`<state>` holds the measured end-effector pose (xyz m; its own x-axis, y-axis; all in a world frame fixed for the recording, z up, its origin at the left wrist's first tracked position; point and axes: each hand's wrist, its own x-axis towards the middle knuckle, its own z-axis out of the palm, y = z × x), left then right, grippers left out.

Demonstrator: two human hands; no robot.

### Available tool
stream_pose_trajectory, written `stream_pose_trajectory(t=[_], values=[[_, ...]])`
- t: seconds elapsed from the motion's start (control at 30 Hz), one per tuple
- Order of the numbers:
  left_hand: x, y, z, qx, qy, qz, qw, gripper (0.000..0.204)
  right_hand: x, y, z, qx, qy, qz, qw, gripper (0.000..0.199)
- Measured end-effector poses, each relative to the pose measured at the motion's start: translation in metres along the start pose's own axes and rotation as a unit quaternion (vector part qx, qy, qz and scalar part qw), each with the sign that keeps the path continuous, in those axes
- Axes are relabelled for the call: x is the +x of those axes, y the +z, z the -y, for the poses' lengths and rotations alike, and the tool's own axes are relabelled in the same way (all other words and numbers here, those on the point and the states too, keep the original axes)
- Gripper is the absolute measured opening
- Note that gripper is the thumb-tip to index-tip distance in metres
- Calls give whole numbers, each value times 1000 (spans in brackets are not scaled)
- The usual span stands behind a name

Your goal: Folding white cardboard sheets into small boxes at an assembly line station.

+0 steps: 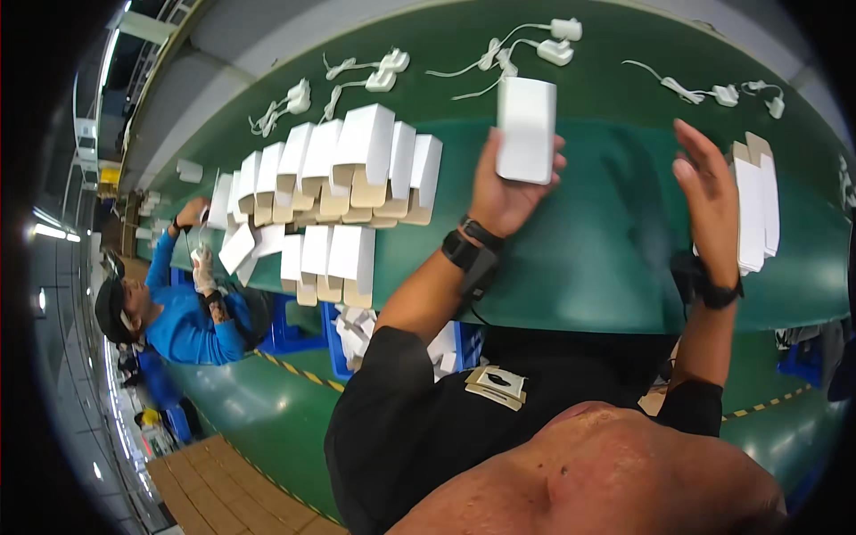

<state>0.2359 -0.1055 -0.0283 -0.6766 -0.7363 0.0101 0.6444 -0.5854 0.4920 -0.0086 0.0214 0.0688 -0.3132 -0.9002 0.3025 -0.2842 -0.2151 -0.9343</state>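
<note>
My left hand (pixel 504 192) holds a white rectangular box (pixel 526 129) upright above the green table (pixel 588 250), fingers wrapped round its lower half. My right hand (pixel 709 192) is raised beside it, to the right, with fingers spread and nothing in it. A flat stack of white cartons (pixel 756 209) lies just right of that hand. Both wrists carry black bands.
Rows of assembled white boxes (pixel 357 169) stand left of my left hand. White chargers with cables (pixel 553 45) lie along the table's far edge. A co-worker in a blue top (pixel 183 321) works at the far left. A blue bin with white parts (pixel 357 334) sits below the table.
</note>
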Motion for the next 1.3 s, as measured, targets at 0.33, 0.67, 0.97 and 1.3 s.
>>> stream_pose_trajectory(t=[0.33, 0.67, 0.97, 1.3], values=[[47, 5, -38, -50, 41, -196, 979, 79, -64, -104, -18, -662, -12, -113, 740, 53], [5, 25, 30, 132, -127, -52, 982, 46, -58, -105, -7, -552, -1, -89, 829, 34], [-20, 52, 61, 210, -157, 90, 961, 54, -76, -69, 22, -645, -180, -162, 725, 25], [-6, 35, 33, 197, -25, 91, 976, 103, -47, 61, 11, -199, -198, 86, 956, 25]])
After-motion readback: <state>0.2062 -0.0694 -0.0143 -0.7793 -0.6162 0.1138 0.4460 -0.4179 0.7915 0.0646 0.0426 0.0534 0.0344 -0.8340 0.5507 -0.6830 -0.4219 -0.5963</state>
